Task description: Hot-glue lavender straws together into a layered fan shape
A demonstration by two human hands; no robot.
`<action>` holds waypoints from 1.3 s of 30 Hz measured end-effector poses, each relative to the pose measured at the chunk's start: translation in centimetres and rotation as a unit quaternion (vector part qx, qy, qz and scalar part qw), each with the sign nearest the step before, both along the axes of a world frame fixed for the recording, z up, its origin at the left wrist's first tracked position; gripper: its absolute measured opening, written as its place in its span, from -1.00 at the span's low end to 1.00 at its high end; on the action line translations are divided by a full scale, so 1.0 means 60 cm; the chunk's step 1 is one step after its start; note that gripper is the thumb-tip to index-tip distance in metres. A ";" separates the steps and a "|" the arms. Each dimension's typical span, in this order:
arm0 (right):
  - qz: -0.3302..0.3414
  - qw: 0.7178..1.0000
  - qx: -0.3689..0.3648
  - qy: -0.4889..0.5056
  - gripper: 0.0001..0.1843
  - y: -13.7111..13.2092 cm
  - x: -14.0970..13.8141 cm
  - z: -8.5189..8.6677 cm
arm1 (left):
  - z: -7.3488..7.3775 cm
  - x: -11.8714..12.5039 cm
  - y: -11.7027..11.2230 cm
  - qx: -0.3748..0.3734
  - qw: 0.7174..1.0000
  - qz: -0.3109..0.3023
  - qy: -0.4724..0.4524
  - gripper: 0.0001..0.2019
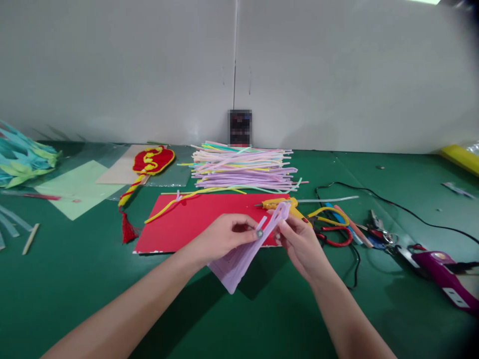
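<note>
I have both hands over the middle of the green counter (pixel 90 304), working on one lilac piece (pixel 234 274). It is flat, made of soft strips, tilted so that a corner points down toward the near side; I read it as lifted clear of the surface, with a dark shadow spread beneath. My left hand (pixel 232 234) pinches it between thumb and fingers along its upper part, just beside a short strip end that sticks up. My right hand (pixel 299 242) has its grip closed on the looped upper end — thumb in front, fingers partly hidden behind.

Beyond the hands I see a red board (pixel 190 217) lying flat, with a bent yellow stem (pixel 177 200) across its far left corner. A yellow glue gun (pixel 279 203) rests by the board's far right part, its nozzle pointing left. Right of it lie a yellow-handled tool (pixel 331 215), a red-handled tool (pixel 337 237) and some keys (pixel 375 219), with a thin black cord (pixel 377 193) curving past. Farther back, near the wall (pixel 112 65), I have a heap of pastel stems (pixel 243 169), mostly lilac on the near side. To its left sits a red and yellow fan-shaped ornament (pixel 154 160) — its red tassel (pixel 128 229) reaches toward me.
</note>
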State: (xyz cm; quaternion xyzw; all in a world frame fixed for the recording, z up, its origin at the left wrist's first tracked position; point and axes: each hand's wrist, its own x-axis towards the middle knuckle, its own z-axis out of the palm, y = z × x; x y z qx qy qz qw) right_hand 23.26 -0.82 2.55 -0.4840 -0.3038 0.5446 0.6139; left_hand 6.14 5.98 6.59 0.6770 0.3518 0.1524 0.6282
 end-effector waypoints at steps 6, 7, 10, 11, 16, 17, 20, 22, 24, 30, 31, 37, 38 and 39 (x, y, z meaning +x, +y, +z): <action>0.029 0.999 0.003 0.044 -0.70 -0.002 0.001 0.000 | -0.007 -0.002 0.003 -0.063 0.997 -0.030 -0.025 -0.90; 0.040 0.998 0.007 0.049 -0.71 -0.003 0.001 0.000 | -0.009 -0.003 0.003 -0.070 0.996 -0.039 -0.023 -0.88; 0.069 0.996 0.028 0.056 -0.75 -0.004 0.000 0.001 | -0.012 -0.005 0.004 -0.079 0.995 -0.054 -0.027 -0.84; 0.071 0.995 0.033 0.055 -0.76 -0.004 0.000 0.001 | -0.012 -0.006 0.004 -0.078 0.995 -0.053 -0.030 -0.84; 0.065 0.996 0.039 0.050 -0.73 -0.004 0.001 0.002 | -0.011 -0.005 0.002 -0.076 0.996 -0.044 -0.028 -0.84; 0.065 0.996 0.039 0.048 -0.73 -0.004 0.001 0.002 | -0.010 -0.005 0.001 -0.076 0.996 -0.044 -0.029 -0.84; 0.066 0.996 0.036 0.042 -0.73 -0.003 0.001 0.003 | -0.008 -0.004 0.000 -0.075 0.995 -0.047 -0.036 -0.86; 0.064 0.997 0.033 0.034 -0.71 -0.004 0.001 0.003 | -0.007 -0.004 0.000 -0.074 0.995 -0.046 -0.041 -0.87; 0.061 0.997 0.032 0.027 -0.70 -0.004 0.001 0.004 | -0.007 -0.004 0.001 -0.072 0.996 -0.044 -0.041 -0.88; 0.067 0.996 0.041 0.036 -0.71 -0.005 0.002 0.004 | -0.008 -0.005 0.001 -0.071 0.996 -0.044 -0.029 -0.87; 0.070 0.996 0.042 0.038 -0.72 -0.005 0.003 0.003 | -0.008 -0.005 0.001 -0.073 0.996 -0.045 -0.031 -0.87; 0.069 0.996 0.042 0.044 -0.74 -0.006 0.004 -0.002 | -0.006 -0.003 -0.001 -0.073 0.996 -0.043 -0.035 -0.88; 0.065 0.996 0.040 0.045 -0.74 -0.006 0.004 -0.001 | -0.005 -0.003 -0.001 -0.069 0.996 -0.040 -0.036 -0.88; 0.061 0.997 0.036 0.045 -0.75 -0.006 0.003 0.000 | -0.004 -0.002 -0.001 -0.063 0.997 -0.037 -0.035 -0.88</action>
